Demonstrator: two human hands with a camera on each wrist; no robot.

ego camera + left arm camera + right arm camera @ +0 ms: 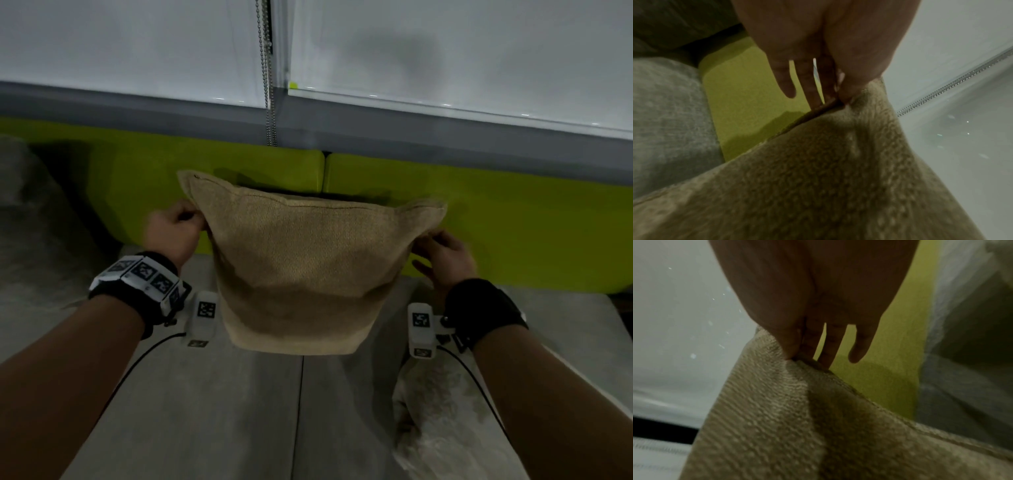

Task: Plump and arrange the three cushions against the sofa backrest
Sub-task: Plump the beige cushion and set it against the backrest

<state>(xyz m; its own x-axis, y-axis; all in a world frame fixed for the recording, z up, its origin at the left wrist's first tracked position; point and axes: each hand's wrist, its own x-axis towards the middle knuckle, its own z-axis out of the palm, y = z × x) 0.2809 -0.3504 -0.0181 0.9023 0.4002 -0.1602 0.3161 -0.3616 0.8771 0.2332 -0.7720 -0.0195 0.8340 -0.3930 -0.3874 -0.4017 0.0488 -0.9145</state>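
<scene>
A tan woven cushion hangs in the air before the green sofa backrest, its lower edge above the grey seat. My left hand pinches its upper left edge and my right hand pinches the upper right edge. In the left wrist view my left hand pinches the cushion seam between thumb and fingers. In the right wrist view my right hand pinches the cushion edge the same way. A pale patterned cushion lies on the seat at lower right. A grey cushion leans at far left.
White roller blinds hang behind the sofa, with a bead chain dangling between them down to the backrest top. A seam splits the grey seat into two pads. The backrest has a gap near the middle.
</scene>
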